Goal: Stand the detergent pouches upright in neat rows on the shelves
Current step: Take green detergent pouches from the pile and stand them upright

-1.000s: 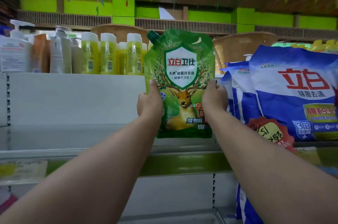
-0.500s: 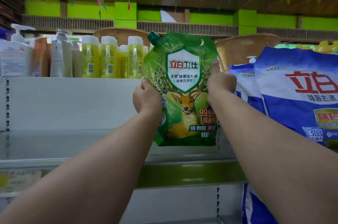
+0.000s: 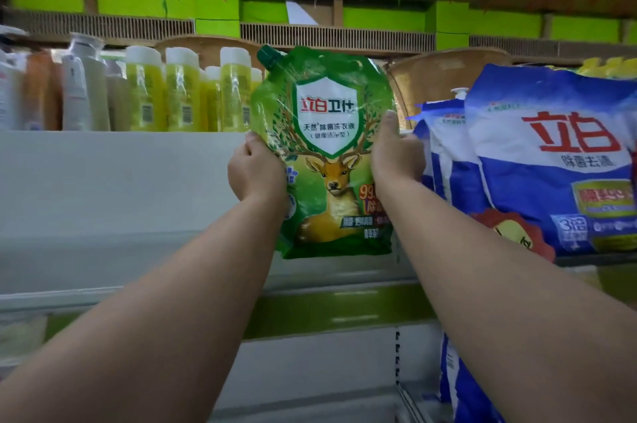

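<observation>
Since the earlier frame the right hand (image 3: 396, 160) had climbed the pouch's edge, its thumb now lying up across the front beside the white shield, and the green detergent pouch (image 3: 324, 153) had tipped slightly, spout leaning to the left. The left hand (image 3: 256, 169) had kept its place lower on the opposite edge.

Nearest, both forearms reached up and forward from the bottom corners. Each hand was curled round a side seam of the pouch, fingers hidden behind it and thumbs on the front, so it was held between them in the air. Its bottom edge hung just above the grey shelf (image 3: 103, 250) and appeared not to be resting on it.

The film looked glossy and crinkled where it was squeezed, so I judged it a soft, liquid-filled bag: fairly heavy, prone to sag and bulge, and slippery on the front. The stiffer side seams seemed the safest hold, with the weight let down onto the flat base so that it would stand.

Just to the right stood the blue detergent bags (image 3: 551, 160), the nearest close to the right hand's knuckles. Further back, on the upper shelf, a row of yellow bottles (image 3: 182, 91) stood behind the spout (image 3: 270, 57).
</observation>
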A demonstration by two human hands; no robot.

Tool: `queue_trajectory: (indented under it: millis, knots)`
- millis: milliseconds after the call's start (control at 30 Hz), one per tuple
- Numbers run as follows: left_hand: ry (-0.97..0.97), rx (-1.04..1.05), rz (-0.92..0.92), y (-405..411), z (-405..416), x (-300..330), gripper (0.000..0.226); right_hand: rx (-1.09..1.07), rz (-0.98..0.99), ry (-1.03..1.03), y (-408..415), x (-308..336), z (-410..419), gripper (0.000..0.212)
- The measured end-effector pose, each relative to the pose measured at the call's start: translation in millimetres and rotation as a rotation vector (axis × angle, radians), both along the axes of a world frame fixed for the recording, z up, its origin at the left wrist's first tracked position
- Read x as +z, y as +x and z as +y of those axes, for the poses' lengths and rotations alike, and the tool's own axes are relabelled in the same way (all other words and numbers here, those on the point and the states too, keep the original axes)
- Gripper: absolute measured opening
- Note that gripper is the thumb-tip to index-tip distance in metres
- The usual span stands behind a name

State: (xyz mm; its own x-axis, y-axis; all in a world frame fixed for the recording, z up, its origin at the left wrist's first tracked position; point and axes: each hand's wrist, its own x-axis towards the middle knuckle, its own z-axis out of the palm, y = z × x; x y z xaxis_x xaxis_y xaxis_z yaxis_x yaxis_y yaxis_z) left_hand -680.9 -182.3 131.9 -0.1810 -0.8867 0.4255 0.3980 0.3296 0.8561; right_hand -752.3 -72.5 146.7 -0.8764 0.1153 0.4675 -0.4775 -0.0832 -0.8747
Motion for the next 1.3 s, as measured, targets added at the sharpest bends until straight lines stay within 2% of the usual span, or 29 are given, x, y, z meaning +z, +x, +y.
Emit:
queue_trajectory:
  millis: [167,267,367,533,833,1067,1167,1300]
  knots:
    - [0.038,-0.034,-0.039,6,6,-2,0.045,0.059,-0.02,0.087,10,-16,3,0.083]
    - [0.106,-0.101,-0.135,9,12,-4,0.056,0.098,-0.066,0.128,15,-22,4,0.086]
    - [0.16,-0.183,-0.213,12,17,-4,0.066,0.143,-0.081,0.133,18,-24,5,0.084]
    - [0.192,-0.248,-0.218,17,27,-2,0.066,0.132,-0.079,0.068,12,-25,4,0.082]
    - [0.222,-0.271,-0.214,12,22,-3,0.066,0.103,-0.115,0.064,4,-26,0,0.082]
    - [0.176,-0.198,-0.228,7,16,-8,0.069,0.08,-0.1,0.034,7,-27,1,0.075]
    - [0.181,-0.164,-0.24,7,16,-9,0.07,0.005,-0.028,0.042,9,-28,1,0.069]
    - [0.076,-0.055,-0.274,11,16,-10,0.064,-0.251,0.257,0.101,13,-27,3,0.05]
